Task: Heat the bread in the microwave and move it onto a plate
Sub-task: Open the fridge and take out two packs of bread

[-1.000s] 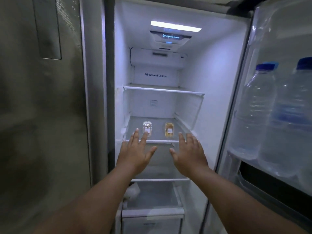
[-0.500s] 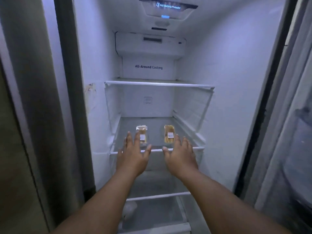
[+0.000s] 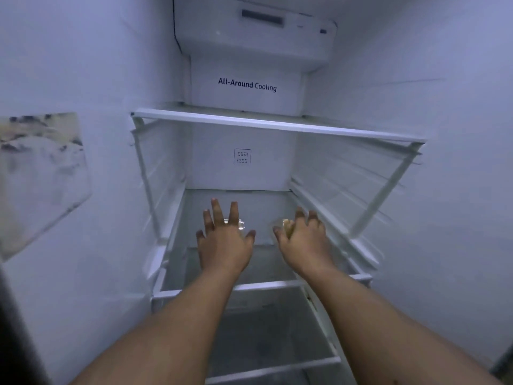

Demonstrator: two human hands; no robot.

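- Head view: both arms reach into the open fridge, over the middle glass shelf (image 3: 177, 262).
- Left hand (image 3: 224, 240) flat, fingers spread, holding nothing, above a clear bread pack (image 3: 241, 224).
- Right hand (image 3: 304, 237) with fingers curling over the second bread pack (image 3: 287, 227); whether that grip has closed, can't tell.
- Upper shelf (image 3: 277, 125) above.

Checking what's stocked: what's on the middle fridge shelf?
Two clear packs on the shelf: one mostly hidden under the left hand, one with bread showing beside the right hand. Their labels are covered.
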